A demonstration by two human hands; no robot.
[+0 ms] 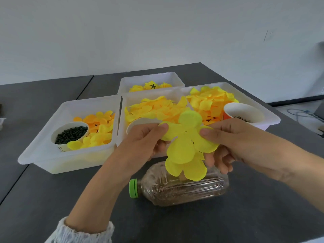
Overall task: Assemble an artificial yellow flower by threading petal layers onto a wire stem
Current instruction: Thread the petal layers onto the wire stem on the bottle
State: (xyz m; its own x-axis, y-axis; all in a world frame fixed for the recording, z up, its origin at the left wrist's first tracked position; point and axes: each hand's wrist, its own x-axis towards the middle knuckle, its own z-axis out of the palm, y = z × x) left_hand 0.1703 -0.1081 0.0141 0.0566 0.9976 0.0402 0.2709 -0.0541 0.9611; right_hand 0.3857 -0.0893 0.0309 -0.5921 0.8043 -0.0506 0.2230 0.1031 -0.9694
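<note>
We hold the yellow petal layer [188,135] face-up between both hands above the bottle [184,186], left hand [142,139] pinching its left lobe, right hand [233,141] its right, its center hole midway between our thumbs, no stem visible.

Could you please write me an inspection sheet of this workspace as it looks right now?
Surface: dark grey table, seam on the left.
Job's things: yellow petal layer with a centre hole, held up by both hands; further petals hang below it; no wire stem seen.
Bins: four white trays of yellow petals; paper cups of dark small parts.
Clutter: plastic bottle on its side, green cap, brown contents.
Grippers: left hand and right hand each pinch a petal.
Cables: some on the floor at far right.
Surroundings: plain white wall.
</note>
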